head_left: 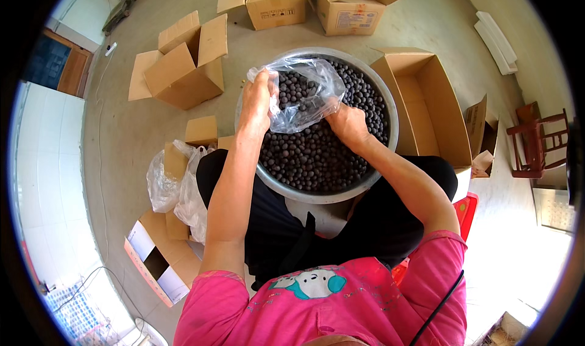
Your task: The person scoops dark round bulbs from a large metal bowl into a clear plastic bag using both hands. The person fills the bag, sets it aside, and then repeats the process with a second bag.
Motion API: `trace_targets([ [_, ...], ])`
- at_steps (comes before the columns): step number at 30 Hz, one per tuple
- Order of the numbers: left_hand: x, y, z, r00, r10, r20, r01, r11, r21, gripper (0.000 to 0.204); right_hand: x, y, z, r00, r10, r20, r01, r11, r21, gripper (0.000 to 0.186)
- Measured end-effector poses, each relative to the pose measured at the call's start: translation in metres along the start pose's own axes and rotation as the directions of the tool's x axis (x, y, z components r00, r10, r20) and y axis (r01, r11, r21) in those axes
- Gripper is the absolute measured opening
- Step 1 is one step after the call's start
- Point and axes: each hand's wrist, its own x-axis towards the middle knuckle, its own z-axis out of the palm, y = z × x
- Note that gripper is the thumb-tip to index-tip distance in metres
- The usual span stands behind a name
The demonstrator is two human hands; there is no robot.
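Observation:
A wide metal basin (pixel 384 150) full of small dark round balls (pixel 304 157) sits in front of me, between my bent legs. Above its upper part, a clear plastic bag (pixel 320 73) hangs open, with more dark balls seen in or through it. My left hand (pixel 261 93) is closed on the bag's left side. My right hand (pixel 346 123) is at the bag's lower right edge, fingers curled round the plastic and partly hidden by it, close over the balls.
Open cardboard boxes stand at back left (pixel 180 81), behind (pixel 274 14) and right (pixel 448 108). Crumpled plastic bags (pixel 163 181) and another box (pixel 173 254) lie left. A wooden chair (pixel 536 151) and white long object (pixel 493 41) are right; a cord (pixel 100 163) runs along the left floor.

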Motion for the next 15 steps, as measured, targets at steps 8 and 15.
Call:
trace_targets([
  [8, -0.002, 0.002, 0.001, 1.000, -0.004, -0.012, 0.004, 1.000, 0.012, 0.031, 0.005, 0.024, 0.012, 0.996, -0.004, -0.084, 0.002, 1.000, -0.023, 0.015],
  [15, -0.002, 0.002, 0.000, 0.999, 0.026, 0.018, -0.026, 0.999, -0.022, 0.027, 0.022, 0.038, -0.020, 0.963, 0.221, -0.152, -0.195, 0.966, 0.169, 0.031],
])
